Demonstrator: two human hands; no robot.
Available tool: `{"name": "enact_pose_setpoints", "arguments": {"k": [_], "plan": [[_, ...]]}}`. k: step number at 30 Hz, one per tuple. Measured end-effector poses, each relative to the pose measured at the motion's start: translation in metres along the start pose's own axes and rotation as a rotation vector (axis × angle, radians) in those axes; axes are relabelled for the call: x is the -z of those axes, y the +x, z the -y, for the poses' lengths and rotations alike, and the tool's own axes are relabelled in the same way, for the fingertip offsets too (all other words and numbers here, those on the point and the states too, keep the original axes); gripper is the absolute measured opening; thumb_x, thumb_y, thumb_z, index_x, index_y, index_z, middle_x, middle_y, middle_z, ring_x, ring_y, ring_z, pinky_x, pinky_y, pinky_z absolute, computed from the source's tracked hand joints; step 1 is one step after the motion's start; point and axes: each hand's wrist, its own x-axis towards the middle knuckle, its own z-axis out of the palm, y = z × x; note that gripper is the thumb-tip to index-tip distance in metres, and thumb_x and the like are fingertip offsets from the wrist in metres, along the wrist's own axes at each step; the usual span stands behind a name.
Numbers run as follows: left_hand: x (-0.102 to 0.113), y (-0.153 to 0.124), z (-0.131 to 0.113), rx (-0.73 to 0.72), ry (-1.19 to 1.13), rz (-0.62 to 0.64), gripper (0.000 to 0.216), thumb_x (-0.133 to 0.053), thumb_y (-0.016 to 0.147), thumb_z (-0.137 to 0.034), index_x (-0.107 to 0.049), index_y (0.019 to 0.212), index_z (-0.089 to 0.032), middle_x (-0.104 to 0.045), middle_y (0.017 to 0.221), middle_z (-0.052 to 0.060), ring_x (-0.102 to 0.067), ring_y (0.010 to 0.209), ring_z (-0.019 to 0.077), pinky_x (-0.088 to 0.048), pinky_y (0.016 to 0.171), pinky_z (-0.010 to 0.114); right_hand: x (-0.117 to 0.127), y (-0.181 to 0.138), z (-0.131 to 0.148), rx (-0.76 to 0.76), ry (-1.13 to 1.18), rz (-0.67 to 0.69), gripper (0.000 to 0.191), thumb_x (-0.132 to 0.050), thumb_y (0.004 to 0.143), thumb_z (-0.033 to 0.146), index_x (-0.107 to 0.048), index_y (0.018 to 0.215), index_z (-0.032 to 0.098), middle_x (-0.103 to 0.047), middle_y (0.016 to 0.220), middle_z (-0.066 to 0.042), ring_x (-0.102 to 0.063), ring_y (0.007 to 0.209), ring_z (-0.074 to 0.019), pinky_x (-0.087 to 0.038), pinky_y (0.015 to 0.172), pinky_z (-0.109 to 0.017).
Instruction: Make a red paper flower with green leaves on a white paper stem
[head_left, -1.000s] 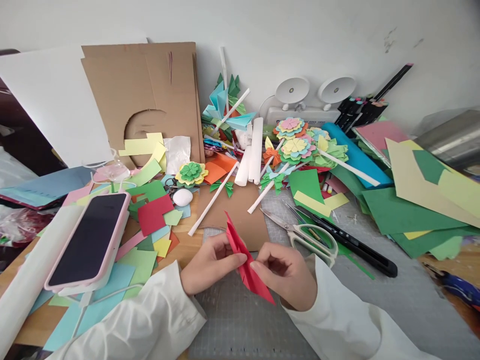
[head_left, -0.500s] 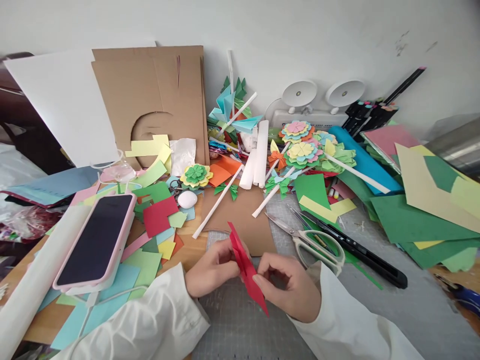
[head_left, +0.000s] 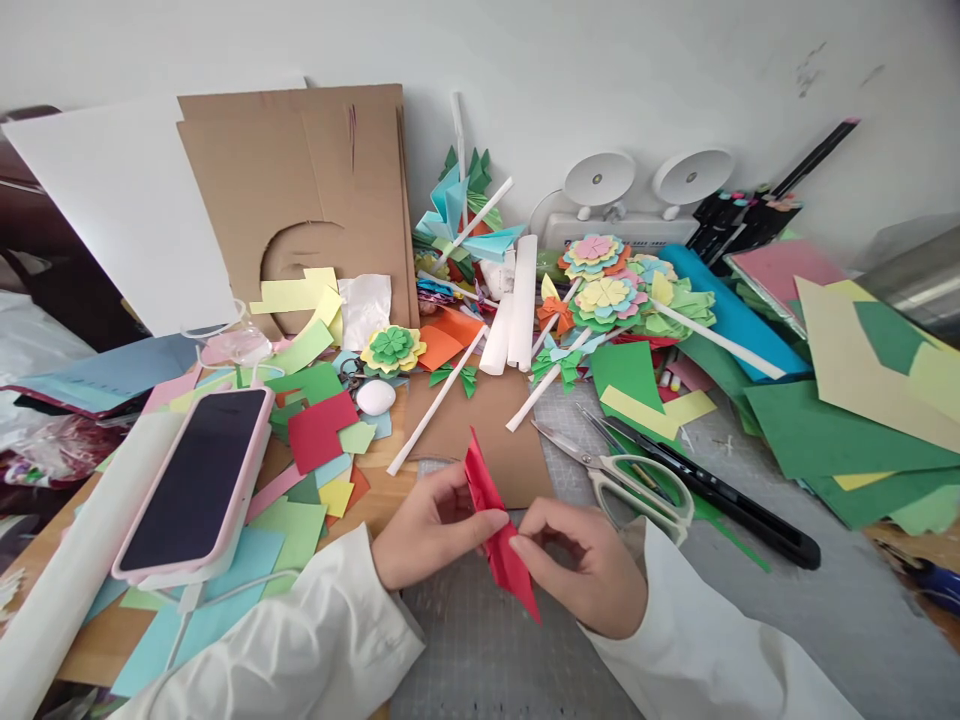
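A folded red paper piece, long and pointed at both ends, is pinched between both hands above a grey cutting mat. My left hand grips its left side with thumb and fingers closed. My right hand pinches its right side near the middle. Both arms wear white sleeves. White-handled scissors lie just right of my right hand, with a black utility knife beyond them.
A phone in a pink case lies at left on coloured paper scraps. Cardboard sheets lean on the wall. Paper flowers, white paper tubes and green sheets crowd the back and right.
The red paper has been turned slightly between the fingers and its upper tip now points more upright. Both hands stay in the same spot; the view shifted a little.
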Motion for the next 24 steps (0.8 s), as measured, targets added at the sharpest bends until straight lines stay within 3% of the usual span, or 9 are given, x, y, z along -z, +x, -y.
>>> {"name": "enact_pose_setpoints", "arguments": {"k": [10,15,19,24], "plan": [[0.008,0.001,-0.005,0.008,-0.041,-0.127,0.025,-0.070,0.075,-0.033,-0.055,0.076,-0.013,-0.059,0.063,0.000,-0.054,0.053,0.0092,-0.045,0.050,0.021,0.004,0.002,-0.002,0.046,0.066,-0.268,0.020,-0.056,0.085,0.029,-0.056,0.067,0.020,-0.054,0.058,0.001,-0.050,0.051,-0.0115,-0.039,0.047,-0.023],[0.007,0.000,-0.006,-0.076,-0.017,-0.226,0.022,-0.068,0.078,-0.032,-0.054,0.076,-0.015,-0.057,0.068,-0.002,-0.052,0.060,0.0090,-0.043,0.059,0.020,0.002,0.004,-0.003,-0.025,0.130,-0.136,0.020,-0.056,0.084,0.028,-0.052,0.067,0.020,-0.052,0.056,0.002,-0.048,0.049,-0.0112,-0.037,0.047,-0.024],[0.005,-0.004,-0.007,-0.120,0.027,-0.134,0.017,-0.059,0.084,-0.032,-0.052,0.082,-0.017,-0.057,0.072,-0.001,-0.051,0.061,0.0094,-0.042,0.057,0.021,-0.002,0.004,-0.003,-0.081,0.162,0.049,0.010,-0.056,0.082,0.025,-0.053,0.075,0.019,-0.050,0.056,0.003,-0.045,0.049,-0.0101,-0.036,0.049,-0.023],[0.003,-0.010,-0.006,-0.207,0.335,-0.051,0.007,-0.059,0.082,-0.021,-0.057,0.082,-0.015,-0.060,0.079,0.005,-0.056,0.073,0.0147,-0.044,0.067,0.025,0.001,0.003,-0.002,-0.059,0.209,0.013,0.018,-0.061,0.079,0.030,-0.054,0.092,0.021,-0.054,0.080,-0.001,-0.052,0.068,-0.0136,-0.042,0.058,-0.024]]}}
